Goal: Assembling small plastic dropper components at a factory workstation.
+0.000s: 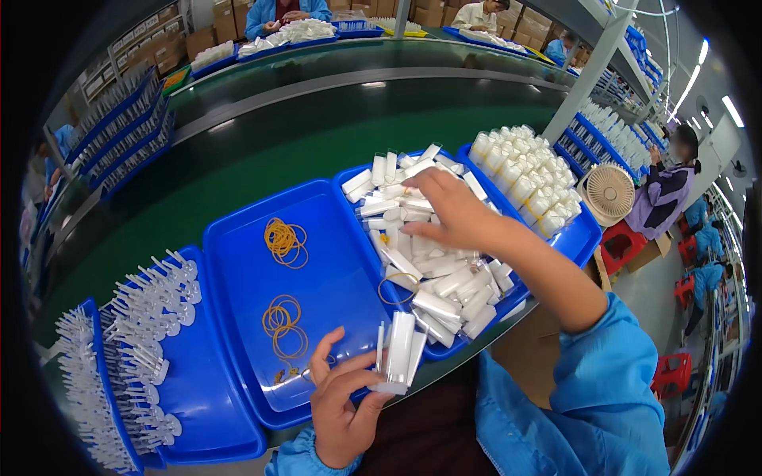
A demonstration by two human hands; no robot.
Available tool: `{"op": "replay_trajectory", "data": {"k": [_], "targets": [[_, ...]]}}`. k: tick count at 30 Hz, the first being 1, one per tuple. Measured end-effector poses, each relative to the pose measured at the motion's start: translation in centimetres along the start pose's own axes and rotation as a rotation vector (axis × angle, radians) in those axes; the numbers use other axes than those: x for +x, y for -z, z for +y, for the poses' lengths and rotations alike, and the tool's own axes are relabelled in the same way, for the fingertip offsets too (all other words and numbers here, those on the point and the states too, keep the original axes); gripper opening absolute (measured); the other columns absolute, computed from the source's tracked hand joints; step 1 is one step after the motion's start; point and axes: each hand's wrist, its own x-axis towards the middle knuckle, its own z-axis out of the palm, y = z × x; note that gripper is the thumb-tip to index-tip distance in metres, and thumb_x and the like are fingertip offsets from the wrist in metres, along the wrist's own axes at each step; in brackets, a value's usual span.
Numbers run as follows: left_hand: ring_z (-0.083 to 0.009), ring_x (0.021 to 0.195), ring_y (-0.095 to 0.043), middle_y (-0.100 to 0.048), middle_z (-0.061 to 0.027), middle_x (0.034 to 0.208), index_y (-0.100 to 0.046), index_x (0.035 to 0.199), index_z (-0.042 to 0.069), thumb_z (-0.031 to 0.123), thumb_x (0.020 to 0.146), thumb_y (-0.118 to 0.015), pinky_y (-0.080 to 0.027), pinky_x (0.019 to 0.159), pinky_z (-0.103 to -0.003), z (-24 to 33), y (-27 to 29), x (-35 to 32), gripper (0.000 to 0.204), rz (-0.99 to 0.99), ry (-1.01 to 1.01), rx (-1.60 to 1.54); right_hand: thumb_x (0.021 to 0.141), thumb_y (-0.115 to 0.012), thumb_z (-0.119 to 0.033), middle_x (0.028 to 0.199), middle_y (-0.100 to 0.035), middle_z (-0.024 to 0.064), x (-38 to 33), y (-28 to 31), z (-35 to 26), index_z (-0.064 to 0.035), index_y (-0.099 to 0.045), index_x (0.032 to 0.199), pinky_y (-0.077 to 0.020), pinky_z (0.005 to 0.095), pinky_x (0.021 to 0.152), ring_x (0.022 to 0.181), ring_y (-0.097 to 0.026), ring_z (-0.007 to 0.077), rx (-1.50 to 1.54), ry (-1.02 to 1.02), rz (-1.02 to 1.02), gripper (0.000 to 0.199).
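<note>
My left hand holds a small bunch of white plastic tubes upright over the near edge of the middle blue tray. My right hand reaches into the blue tray of loose white tubes, fingers spread and touching the tubes in the pile. Yellow rubber bands lie in the middle tray, with more rubber bands nearer my left hand. One band lies among the loose tubes.
A blue tray of upright white tubes stands at the right. Trays of white pronged plastic parts sit at the left. A green conveyor runs behind. A small fan, red stools and other seated workers are around.
</note>
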Motion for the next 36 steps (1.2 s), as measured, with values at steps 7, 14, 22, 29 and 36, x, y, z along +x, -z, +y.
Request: {"op": "replay_trajectory", "data": {"k": [7,14,22,29,36], "targets": [[-0.0343,0.111,-0.047,-0.066,-0.0089,0.072,-0.064,0.081,0.006,0.007,0.067,-0.073,-0.022,0.100,-0.052,0.4,0.9,-0.2,0.017,0.060,-0.018,-0.042,0.075,-0.067,-0.020,0.098,-0.057,0.0140,1.1,0.3,1.8,-0.0043,-0.054,0.094,-0.0472,0.0372,0.072,0.083,-0.059,0.0290,-0.149,-0.128,-0.271,0.027],[-0.0187,0.086,-0.059,-0.067,-0.0015,0.079,-0.068,0.082,0.012,0.010,0.068,-0.074,-0.029,0.095,-0.047,-0.1,0.8,-0.4,0.016,-0.038,-0.064,-0.015,0.088,-0.055,-0.013,0.083,-0.053,0.0048,-0.8,1.8,-6.4,-0.0084,-0.041,0.124,-0.0430,0.0219,0.058,0.064,-0.051,0.0088,1.136,-0.515,-0.180,0.039],[-0.0222,0.090,-0.056,-0.067,-0.0006,0.080,-0.069,0.084,0.013,0.010,0.069,-0.073,-0.030,0.093,-0.045,0.1,0.7,-0.1,0.016,-0.060,-0.098,0.039,0.090,-0.053,-0.018,0.094,-0.054,0.0037,-2.4,1.8,-9.1,-0.0039,-0.036,0.132,-0.0398,0.0200,0.062,0.079,-0.052,0.0070,1.677,-0.598,-0.489,0.047],[-0.0298,0.101,-0.048,-0.067,0.0010,0.080,-0.071,0.084,0.016,0.013,0.068,-0.073,-0.027,0.093,-0.041,0.1,0.8,-0.8,0.016,-0.085,-0.065,0.138,0.093,-0.048,-0.021,0.088,-0.054,0.0053,-2.8,1.8,-8.6,-0.0054,-0.046,0.106,-0.0427,0.0294,0.070,0.083,-0.054,0.0148,0.900,-0.123,-0.532,0.020],[-0.0284,0.105,-0.045,-0.065,0.0101,0.089,-0.071,0.080,0.026,0.012,0.065,-0.070,-0.017,0.097,-0.048,0.7,0.9,-1.6,0.021,-0.086,-0.176,0.285,0.096,-0.043,-0.025,0.080,-0.055,0.0064,-3.9,3.1,-9.4,-0.0061,-0.045,0.098,-0.0425,0.0303,0.068,0.077,-0.054,0.0148,1.011,-0.292,-0.612,0.019]]}}
